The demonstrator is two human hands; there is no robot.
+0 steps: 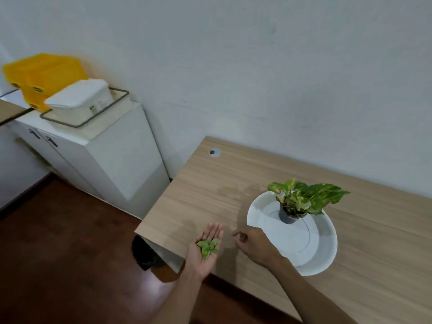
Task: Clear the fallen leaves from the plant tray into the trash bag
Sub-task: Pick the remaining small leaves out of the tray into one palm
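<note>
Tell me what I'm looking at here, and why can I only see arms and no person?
The camera sits on a person's head and looks down, so you see only their arms. It is one picture, taken from above a wooden table. On the table stands a white tray with a small potted plant in it. The left hand is open, palm up, with a little heap of green leaves resting on it. The right hand hovers beside the tray, empty as far as I can see. Something dark sits on the floor under the table's corner, maybe the trash bag.

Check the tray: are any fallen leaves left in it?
Empty of leaves: the tray shows only the pot; the leaves lie in the left hand.
</note>
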